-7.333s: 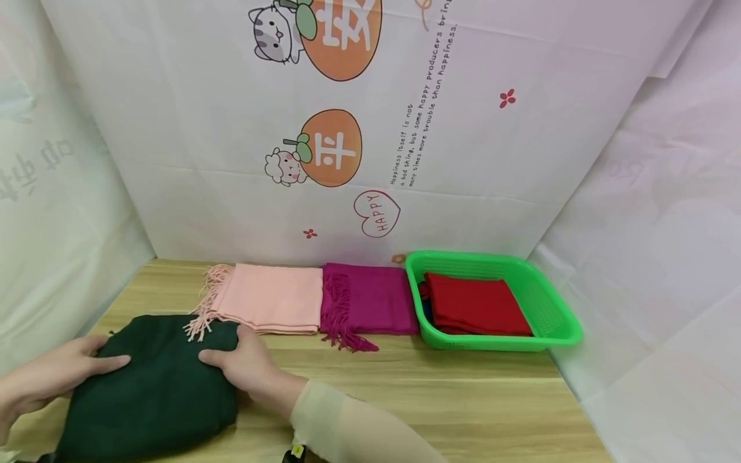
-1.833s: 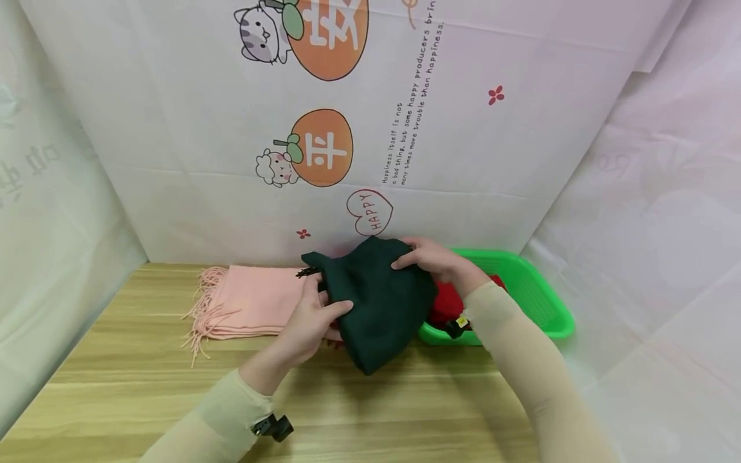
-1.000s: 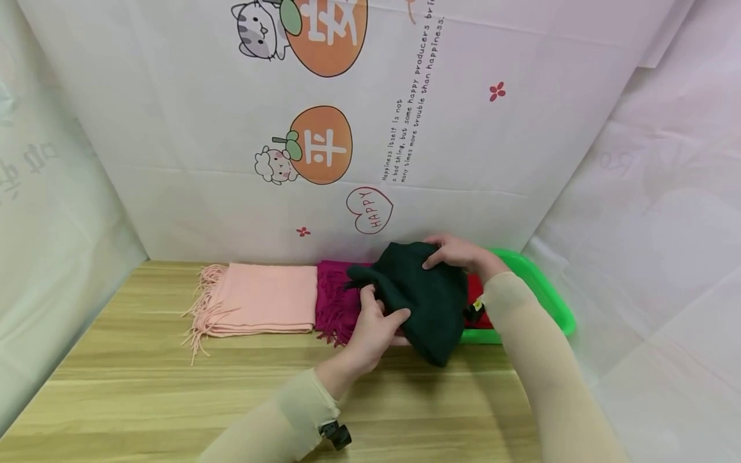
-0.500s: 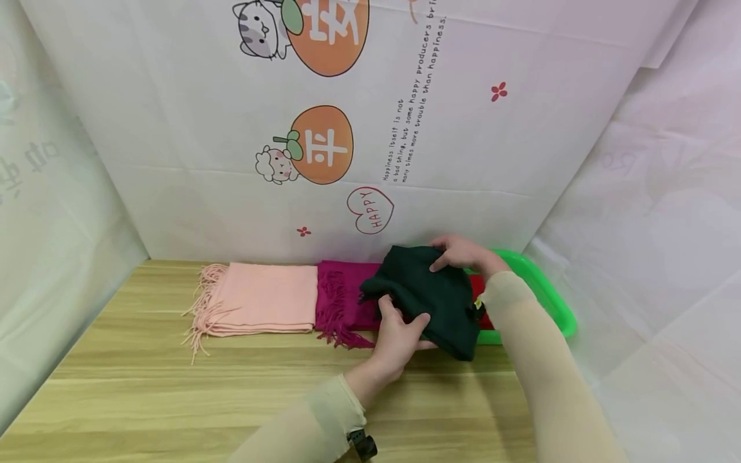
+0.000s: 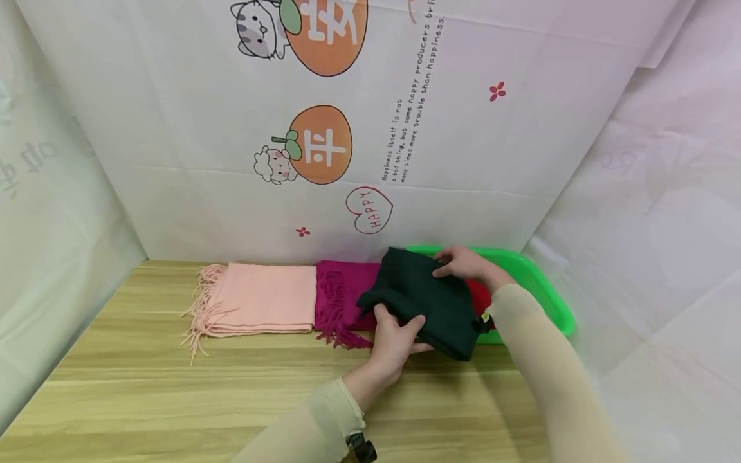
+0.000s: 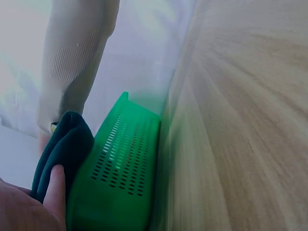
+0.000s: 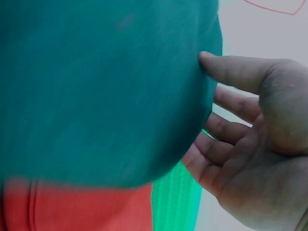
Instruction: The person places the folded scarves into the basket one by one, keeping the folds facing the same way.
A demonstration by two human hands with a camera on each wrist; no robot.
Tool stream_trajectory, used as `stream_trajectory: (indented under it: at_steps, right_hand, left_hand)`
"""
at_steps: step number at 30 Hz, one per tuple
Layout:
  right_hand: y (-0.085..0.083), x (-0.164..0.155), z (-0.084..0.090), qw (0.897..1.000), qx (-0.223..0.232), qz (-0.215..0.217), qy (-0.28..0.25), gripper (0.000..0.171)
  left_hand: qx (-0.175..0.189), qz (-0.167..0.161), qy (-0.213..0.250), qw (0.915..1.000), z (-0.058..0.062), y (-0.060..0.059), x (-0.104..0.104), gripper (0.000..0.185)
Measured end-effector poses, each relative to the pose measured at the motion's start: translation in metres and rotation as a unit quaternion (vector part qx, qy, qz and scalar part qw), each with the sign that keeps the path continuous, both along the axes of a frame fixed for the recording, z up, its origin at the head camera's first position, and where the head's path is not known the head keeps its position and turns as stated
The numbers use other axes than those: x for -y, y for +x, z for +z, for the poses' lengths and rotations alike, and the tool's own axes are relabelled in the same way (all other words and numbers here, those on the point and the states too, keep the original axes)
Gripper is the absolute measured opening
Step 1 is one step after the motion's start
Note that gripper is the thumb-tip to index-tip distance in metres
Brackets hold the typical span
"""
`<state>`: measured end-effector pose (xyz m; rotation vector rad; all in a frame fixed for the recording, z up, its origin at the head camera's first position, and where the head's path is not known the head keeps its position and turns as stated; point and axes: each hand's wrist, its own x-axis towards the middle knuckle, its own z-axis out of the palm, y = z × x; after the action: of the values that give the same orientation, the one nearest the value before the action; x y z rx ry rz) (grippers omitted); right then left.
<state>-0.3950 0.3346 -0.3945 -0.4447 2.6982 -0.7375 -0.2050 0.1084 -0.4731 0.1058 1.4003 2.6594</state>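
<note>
A folded dark green scarf hangs low over the left end of the green basket, above the red scarf that lies inside. My left hand grips its near left corner, thumb on top. At the far edge my right hand pinches it. The right wrist view shows the thumb pressed on the green scarf, with the other fingers curled beneath and the red scarf below. In the left wrist view the green scarf sits against the basket wall.
A magenta fringed scarf and a pink fringed scarf lie folded side by side along the back of the wooden table. Printed white sheets wall in the table at the back and on both sides.
Both hands carried the dark green scarf from the table's near left across to the basket. In the last second it moved slightly right and sank lower over the red scarf.
</note>
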Motion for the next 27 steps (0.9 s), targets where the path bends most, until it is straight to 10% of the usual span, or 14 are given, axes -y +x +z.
stream_trajectory:
  at_steps: [23,27]
  right_hand:
    - [0.086,-0.031,-0.016,0.989,0.013,-0.148,-0.002,0.092]
    - [0.093,-0.032,-0.019,0.985,0.035,-0.166,-0.043,0.074]
  left_hand:
    - [-0.005,-0.004,-0.01,0.9999,-0.004,0.002,0.001,0.08]
    - [-0.005,-0.001,-0.013,0.9999,-0.003,0.002,0.001,0.078]
